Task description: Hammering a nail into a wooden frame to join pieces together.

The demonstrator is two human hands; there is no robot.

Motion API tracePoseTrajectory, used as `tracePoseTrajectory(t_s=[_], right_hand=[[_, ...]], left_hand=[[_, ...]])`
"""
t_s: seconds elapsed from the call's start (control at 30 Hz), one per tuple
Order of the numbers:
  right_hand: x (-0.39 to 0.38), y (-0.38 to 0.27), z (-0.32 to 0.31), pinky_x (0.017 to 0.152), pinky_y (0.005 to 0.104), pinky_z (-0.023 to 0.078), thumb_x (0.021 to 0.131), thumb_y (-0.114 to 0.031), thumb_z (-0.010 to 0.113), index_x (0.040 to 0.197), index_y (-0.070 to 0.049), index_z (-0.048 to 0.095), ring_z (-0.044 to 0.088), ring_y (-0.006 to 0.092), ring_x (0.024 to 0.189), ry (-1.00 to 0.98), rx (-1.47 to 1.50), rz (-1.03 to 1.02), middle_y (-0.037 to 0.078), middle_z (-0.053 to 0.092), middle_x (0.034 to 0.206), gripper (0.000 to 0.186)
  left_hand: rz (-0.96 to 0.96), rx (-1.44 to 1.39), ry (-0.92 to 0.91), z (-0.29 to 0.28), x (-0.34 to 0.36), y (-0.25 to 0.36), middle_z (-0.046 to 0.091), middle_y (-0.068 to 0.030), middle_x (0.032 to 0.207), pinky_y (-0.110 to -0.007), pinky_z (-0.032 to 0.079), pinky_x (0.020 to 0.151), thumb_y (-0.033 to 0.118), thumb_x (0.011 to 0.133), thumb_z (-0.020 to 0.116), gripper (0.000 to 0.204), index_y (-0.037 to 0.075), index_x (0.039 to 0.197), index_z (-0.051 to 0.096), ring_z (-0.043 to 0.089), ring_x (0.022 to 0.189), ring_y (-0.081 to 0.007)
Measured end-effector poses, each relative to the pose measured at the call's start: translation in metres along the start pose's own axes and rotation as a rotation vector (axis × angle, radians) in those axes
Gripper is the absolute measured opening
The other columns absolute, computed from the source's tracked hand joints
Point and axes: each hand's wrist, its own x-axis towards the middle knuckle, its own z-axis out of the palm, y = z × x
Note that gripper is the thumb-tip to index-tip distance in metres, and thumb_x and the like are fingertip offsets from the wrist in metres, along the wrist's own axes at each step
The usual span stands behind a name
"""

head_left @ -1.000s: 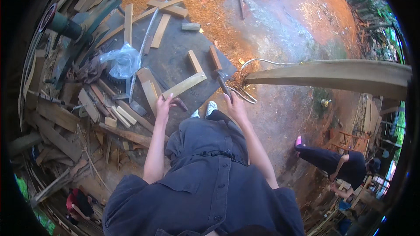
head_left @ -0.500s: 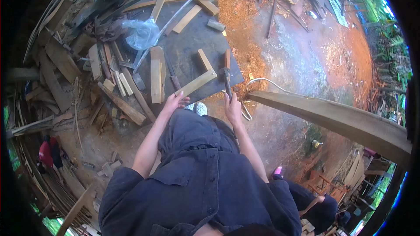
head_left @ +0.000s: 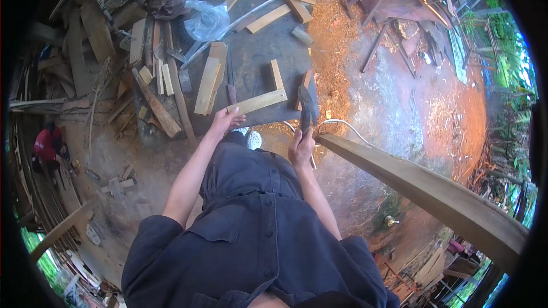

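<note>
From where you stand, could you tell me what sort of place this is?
Probably a woodworking yard: cut boards on a dark worktop, a hammer-like tool in the right hand, wood shavings nearby.

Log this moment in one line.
left hand: holds board by near end | right hand: grips hammer | short block: at board's far end | plastic bag: farther off

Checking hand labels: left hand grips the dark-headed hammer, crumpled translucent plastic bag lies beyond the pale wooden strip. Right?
Not quite: the head view shows the right hand gripping the dark-headed hammer; the translucent plastic bag does lie beyond the pale wooden strip.
</note>
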Motion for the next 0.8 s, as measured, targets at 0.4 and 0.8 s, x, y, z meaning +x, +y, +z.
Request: tracePoseTrajectory(t_s=[0.4,0.8], right_hand=[[0.023,-0.022,-0.004,0.066,0.0665,0.047,0.114,-0.037,0.051,0.116,-0.003,0.054,0.067,0.0573,0.08,-0.161,-0.169,0.142,0.034,0.069,0.082,0.034],[0.029,-0.019,0.012,0.067,0.0669,0.052,0.115,-0.042,0.045,0.112,0.0,0.053,0.069,0.0575,0.078,-0.301,-0.411,0.172,0.036,0.069,0.081,0.043]], left_hand=[[0.005,0.009,0.041,-0.006,-0.001,-0.005,0.08,-0.0123,0.111,-0.029,0.061,0.077,0.032,0.112,0.063,0.036,0.001,0.132,0.064,0.08,0.099,-0.0197],[0.019,-0.04,0.057,-0.003,0.001,-0.005,0.079,-0.0155,0.109,-0.03,0.062,0.071,0.028,0.11,0.067,0.035,-0.001,0.129,0.064,0.08,0.092,-0.0223]])
